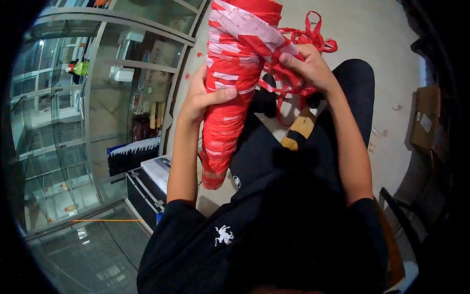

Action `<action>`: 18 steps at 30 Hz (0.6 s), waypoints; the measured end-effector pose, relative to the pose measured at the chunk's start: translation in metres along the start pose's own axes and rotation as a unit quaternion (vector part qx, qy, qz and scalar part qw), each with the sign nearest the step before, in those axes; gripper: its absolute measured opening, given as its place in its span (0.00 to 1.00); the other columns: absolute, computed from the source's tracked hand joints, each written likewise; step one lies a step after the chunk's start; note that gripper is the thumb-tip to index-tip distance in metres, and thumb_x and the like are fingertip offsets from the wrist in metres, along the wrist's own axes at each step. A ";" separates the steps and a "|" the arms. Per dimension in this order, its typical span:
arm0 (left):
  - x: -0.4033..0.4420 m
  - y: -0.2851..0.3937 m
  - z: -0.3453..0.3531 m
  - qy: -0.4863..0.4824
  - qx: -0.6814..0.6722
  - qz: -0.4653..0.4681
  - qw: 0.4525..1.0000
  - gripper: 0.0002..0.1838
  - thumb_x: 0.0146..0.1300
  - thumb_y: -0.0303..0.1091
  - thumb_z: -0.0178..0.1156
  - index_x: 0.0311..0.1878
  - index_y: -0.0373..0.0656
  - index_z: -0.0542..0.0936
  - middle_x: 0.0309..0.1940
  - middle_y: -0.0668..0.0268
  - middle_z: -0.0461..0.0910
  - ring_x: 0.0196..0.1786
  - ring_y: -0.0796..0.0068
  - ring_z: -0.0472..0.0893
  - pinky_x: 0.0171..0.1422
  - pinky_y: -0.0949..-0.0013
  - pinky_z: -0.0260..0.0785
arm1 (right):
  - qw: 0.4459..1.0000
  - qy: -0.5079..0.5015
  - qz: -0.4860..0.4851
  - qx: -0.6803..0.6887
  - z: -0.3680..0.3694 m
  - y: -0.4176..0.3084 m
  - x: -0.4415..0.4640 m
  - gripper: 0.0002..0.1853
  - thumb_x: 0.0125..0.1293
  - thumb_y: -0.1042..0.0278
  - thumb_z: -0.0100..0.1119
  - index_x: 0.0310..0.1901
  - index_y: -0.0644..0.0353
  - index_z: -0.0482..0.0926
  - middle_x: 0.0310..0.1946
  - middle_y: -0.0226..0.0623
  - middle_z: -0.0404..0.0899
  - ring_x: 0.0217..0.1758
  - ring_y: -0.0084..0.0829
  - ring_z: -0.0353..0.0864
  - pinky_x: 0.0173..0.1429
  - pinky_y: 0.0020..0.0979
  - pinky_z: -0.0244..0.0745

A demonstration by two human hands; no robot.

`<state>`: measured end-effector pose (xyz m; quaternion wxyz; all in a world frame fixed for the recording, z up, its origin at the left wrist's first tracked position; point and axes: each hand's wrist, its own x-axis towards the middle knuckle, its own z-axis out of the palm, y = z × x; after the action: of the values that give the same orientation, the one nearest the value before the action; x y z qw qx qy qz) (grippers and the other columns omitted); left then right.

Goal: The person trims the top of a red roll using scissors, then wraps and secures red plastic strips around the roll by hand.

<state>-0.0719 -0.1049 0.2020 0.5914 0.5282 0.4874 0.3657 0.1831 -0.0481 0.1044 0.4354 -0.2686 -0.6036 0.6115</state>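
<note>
A long tapering bundle (227, 122), wound in layers of red-and-white plastic tape, stands slanted in front of me, its narrow end low by my thigh. My left hand (208, 93) is wrapped round its middle from the left, thumb across the front. On the other side, my right hand (308, 68) is closed on a loose strip of the tape (276, 49) that runs off the bundle's upper part. More tape hangs in tangled loops (313, 36) behind and below the right hand. What the bundle has inside is hidden by the wrapping.
Glass-paned metal doors (93, 73) stand to the left, with a black case (147, 191) and a white box (157, 171) beside them. Between my legs is a yellow-and-black piece (298, 130). A cardboard box (427, 117) stands at the right on the pale floor (382, 29).
</note>
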 end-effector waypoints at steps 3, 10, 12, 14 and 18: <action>0.014 -0.014 -0.004 -0.041 -0.030 -0.008 0.999 0.45 0.43 0.39 0.78 0.65 0.35 0.69 0.56 0.58 0.78 0.56 0.67 0.79 0.66 0.64 0.67 | 0.999 0.031 -0.019 0.000 0.000 0.010 0.000 0.23 0.68 0.45 0.62 0.49 0.60 0.82 0.34 0.23 0.80 0.37 0.15 0.73 0.40 0.22 0.68; 0.053 -0.066 -0.025 -0.114 -0.190 -0.075 0.972 0.38 0.55 0.40 0.71 0.67 0.36 0.68 0.56 0.57 0.79 0.55 0.65 0.81 0.61 0.62 0.74 | 0.951 0.120 0.049 0.282 0.008 0.048 0.009 0.19 0.75 0.56 0.54 0.61 0.56 0.74 0.53 0.30 0.78 0.56 0.20 0.77 0.58 0.24 0.73; 0.062 -0.074 -0.027 -0.122 -0.217 -0.101 0.963 0.37 0.57 0.40 0.70 0.67 0.36 0.68 0.56 0.57 0.79 0.55 0.65 0.82 0.60 0.62 0.75 | 0.959 0.123 0.053 0.250 0.002 0.056 0.008 0.14 0.75 0.57 0.54 0.54 0.56 0.75 0.49 0.28 0.78 0.52 0.19 0.77 0.55 0.24 0.73; 0.070 -0.085 -0.031 -0.120 -0.259 -0.173 0.943 0.35 0.59 0.40 0.69 0.68 0.38 0.68 0.57 0.58 0.79 0.55 0.67 0.82 0.59 0.63 0.76 | 0.964 0.163 0.048 0.206 0.000 0.065 0.009 0.10 0.75 0.58 0.54 0.39 0.55 0.74 0.38 0.21 0.74 0.43 0.14 0.72 0.48 0.23 0.71; 0.076 -0.097 -0.032 -0.126 -0.178 -0.191 0.957 0.37 0.59 0.43 0.71 0.69 0.41 0.68 0.58 0.60 0.79 0.56 0.69 0.82 0.61 0.65 0.75 | 0.966 0.181 0.092 0.158 -0.005 0.098 0.014 0.11 0.76 0.58 0.53 0.42 0.56 0.74 0.38 0.22 0.74 0.42 0.15 0.69 0.50 0.23 0.67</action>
<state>-0.0911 -0.0410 0.0936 0.7915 0.3529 0.4277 0.2568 0.1602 -0.0232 0.0118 0.5164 -0.3568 -0.3835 0.6775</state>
